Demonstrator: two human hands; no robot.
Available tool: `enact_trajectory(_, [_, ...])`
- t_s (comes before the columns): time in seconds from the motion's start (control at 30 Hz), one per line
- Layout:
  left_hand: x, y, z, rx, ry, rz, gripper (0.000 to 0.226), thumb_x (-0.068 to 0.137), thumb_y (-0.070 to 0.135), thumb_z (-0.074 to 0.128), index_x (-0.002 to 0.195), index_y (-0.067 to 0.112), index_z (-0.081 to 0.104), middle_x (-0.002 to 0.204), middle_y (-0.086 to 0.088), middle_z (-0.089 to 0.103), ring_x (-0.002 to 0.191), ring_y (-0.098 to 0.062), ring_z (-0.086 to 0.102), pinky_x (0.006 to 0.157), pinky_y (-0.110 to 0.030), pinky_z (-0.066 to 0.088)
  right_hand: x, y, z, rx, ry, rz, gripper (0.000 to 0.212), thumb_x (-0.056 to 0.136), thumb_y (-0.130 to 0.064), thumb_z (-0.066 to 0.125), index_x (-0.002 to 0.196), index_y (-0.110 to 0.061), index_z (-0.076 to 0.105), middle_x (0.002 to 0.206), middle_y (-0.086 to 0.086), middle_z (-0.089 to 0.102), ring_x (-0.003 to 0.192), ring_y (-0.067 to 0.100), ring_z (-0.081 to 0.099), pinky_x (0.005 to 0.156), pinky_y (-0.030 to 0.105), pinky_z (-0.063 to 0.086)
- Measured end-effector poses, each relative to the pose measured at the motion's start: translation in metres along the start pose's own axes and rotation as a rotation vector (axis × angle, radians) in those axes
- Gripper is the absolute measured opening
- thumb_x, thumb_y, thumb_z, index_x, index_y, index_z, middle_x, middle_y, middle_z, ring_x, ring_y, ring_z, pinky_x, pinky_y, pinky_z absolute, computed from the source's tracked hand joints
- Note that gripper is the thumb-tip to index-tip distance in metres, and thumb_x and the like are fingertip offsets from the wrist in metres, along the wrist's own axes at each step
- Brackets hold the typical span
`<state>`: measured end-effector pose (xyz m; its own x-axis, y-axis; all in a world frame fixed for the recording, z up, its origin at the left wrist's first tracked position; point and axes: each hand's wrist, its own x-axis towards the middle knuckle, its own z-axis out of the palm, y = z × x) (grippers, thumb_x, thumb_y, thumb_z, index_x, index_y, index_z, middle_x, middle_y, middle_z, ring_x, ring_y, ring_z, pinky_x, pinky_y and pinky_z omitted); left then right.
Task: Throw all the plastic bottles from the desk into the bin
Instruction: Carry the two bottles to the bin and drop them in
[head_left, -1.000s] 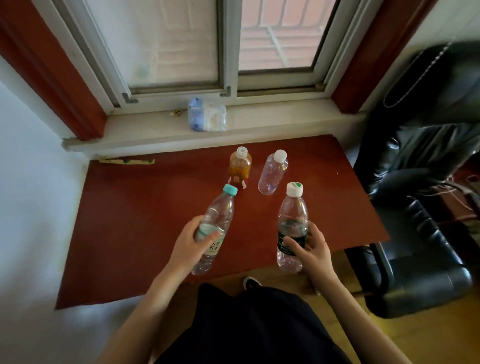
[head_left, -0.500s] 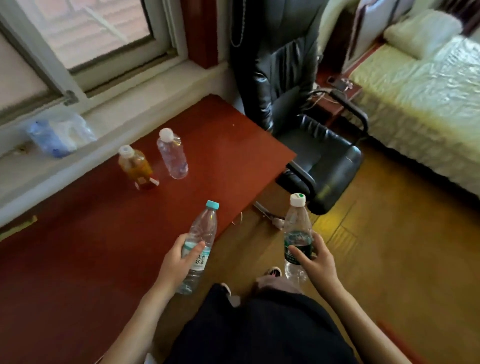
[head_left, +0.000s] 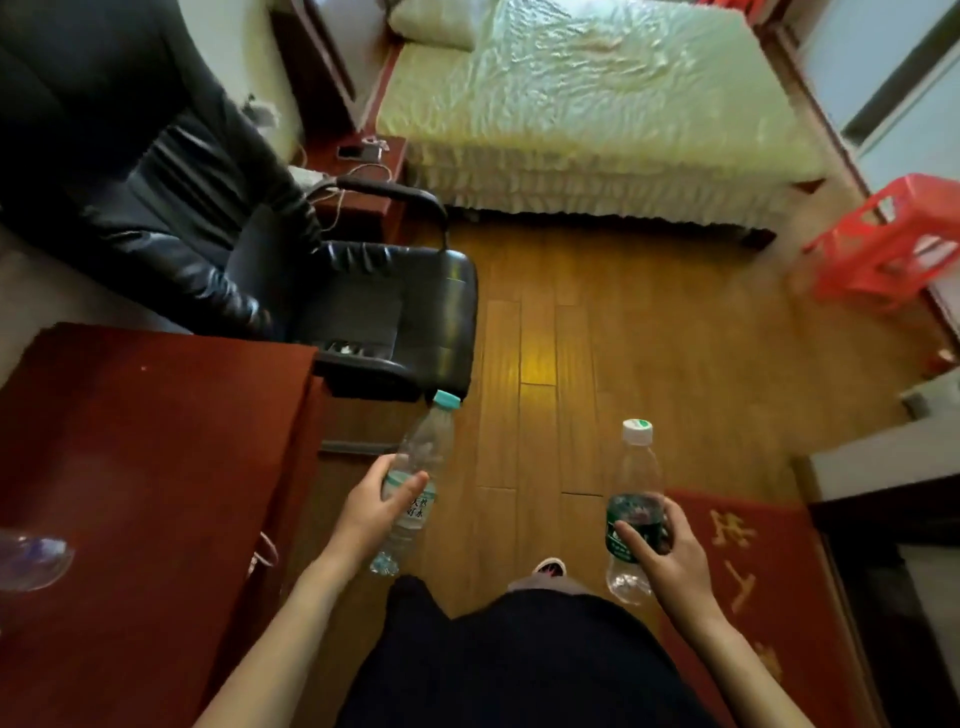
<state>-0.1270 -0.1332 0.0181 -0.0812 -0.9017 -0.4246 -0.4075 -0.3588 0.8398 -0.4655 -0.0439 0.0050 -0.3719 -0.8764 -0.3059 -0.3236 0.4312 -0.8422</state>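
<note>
My left hand grips a clear plastic bottle with a teal cap, tilted with the cap away from me, just past the desk's right edge. My right hand holds a second clear bottle with a white cap and dark green label, upright over the wooden floor. The red-brown desk lies at the left. At its near left edge a blurred clear bottle is partly cut off. No bin is in view.
A black leather office chair stands beside the desk. Beyond it is a bed with a pale cover and a small red-brown side table. A red plastic stool stands at the right. A red mat lies on the floor.
The view has swung right, away from the window and desk toward the room. Both hands have carried their bottles off the desk and out over the floor.
</note>
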Motion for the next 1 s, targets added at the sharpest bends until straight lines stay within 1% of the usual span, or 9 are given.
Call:
enact_trajectory(0.17, [0.051,0.048,0.096,0.073,-0.182,-0.018,0.052,0.082,0.055,0.06,0.123,0.024,0.052,0.106,0.011,0.065,0.099,-0.006,0.064,0.073,-0.021,0.049,0.034,0.037,-0.067,0.06,0.141,0.114,0.045,0.081,-0.027,0.076,0.118,-0.03,0.052,0.1,-0.022,0.058,0.094,-0.001,0.057,0.064,0.009,0.045])
enact_trajectory(0.27, [0.077,0.086,0.145,0.098,-0.251,0.021,0.043,0.08,0.055,0.062,0.112,0.027,0.054,0.093,0.015,0.063,0.084,0.009,0.065,0.064,-0.011,0.049,0.059,0.051,-0.099,0.064,0.186,0.146,0.046,0.082,-0.028,0.075,0.12,-0.03,0.05,0.102,-0.027,0.053,0.092,-0.009,0.052,0.069,0.008,0.039])
enact_trajectory(0.33, [0.099,0.109,0.17,0.113,-0.285,0.033,0.062,0.069,0.07,0.062,0.112,0.026,0.056,0.091,0.005,0.07,0.079,0.002,0.069,0.066,-0.021,0.057,0.079,0.054,-0.119,0.08,0.223,0.152,0.047,0.081,-0.029,0.076,0.12,-0.03,0.05,0.104,-0.026,0.055,0.096,-0.008,0.054,0.069,0.006,0.042])
enact_trajectory(0.37, [0.109,0.12,0.18,0.137,-0.297,0.039,0.062,0.068,0.07,0.062,0.112,0.026,0.056,0.093,0.001,0.071,0.079,-0.005,0.071,0.069,-0.028,0.059,0.09,0.054,-0.129,0.089,0.24,0.153,0.047,0.081,-0.029,0.076,0.121,-0.029,0.051,0.104,-0.024,0.057,0.097,-0.008,0.055,0.068,0.005,0.044])
enact_trajectory(0.47, [0.145,0.147,0.203,0.166,-0.297,0.059,0.039,0.082,0.047,0.063,0.112,0.024,0.055,0.093,-0.002,0.071,0.078,-0.009,0.071,0.068,-0.032,0.06,0.129,0.046,-0.152,0.111,0.269,0.143,0.046,0.082,-0.029,0.076,0.122,-0.024,0.054,0.105,-0.018,0.06,0.091,-0.012,0.058,0.068,0.0,0.044])
enact_trajectory(0.6, [0.196,0.172,0.222,0.204,-0.284,0.062,0.032,0.085,0.044,0.063,0.11,0.025,0.056,0.094,-0.003,0.071,0.078,-0.01,0.072,0.063,-0.026,0.057,0.191,0.033,-0.176,0.152,0.296,0.089,0.043,0.083,-0.026,0.075,0.12,-0.024,0.053,0.106,-0.02,0.06,0.092,-0.023,0.055,0.07,0.002,0.046])
enact_trajectory(0.73, [0.255,0.189,0.241,0.239,-0.279,0.047,0.029,0.084,0.045,0.062,0.108,0.028,0.055,0.094,-0.004,0.07,0.077,-0.012,0.072,0.059,-0.023,0.055,0.261,0.035,-0.196,0.17,0.327,0.094,0.045,0.082,-0.03,0.075,0.121,-0.026,0.053,0.107,-0.017,0.063,0.094,-0.01,0.062,0.073,0.01,0.052])
enact_trajectory(0.83, [0.314,0.219,0.262,0.27,-0.28,0.049,0.027,0.086,0.044,0.061,0.108,0.03,0.053,0.096,-0.001,0.069,0.08,-0.015,0.07,0.063,-0.028,0.056,0.318,0.035,-0.216,0.178,0.357,0.114,0.044,0.083,-0.028,0.075,0.12,-0.024,0.052,0.106,-0.016,0.062,0.097,-0.004,0.06,0.071,0.007,0.05])
enact_trajectory(1.0, [0.43,0.316,0.317,0.358,-0.384,0.131,0.033,0.086,0.046,0.06,0.112,0.027,0.05,0.094,0.001,0.069,0.078,-0.013,0.07,0.067,-0.033,0.059,0.401,0.016,-0.27,0.186,0.458,0.182,0.04,0.084,-0.023,0.073,0.116,-0.03,0.051,0.104,-0.018,0.06,0.095,0.0,0.06,0.068,0.007,0.05])
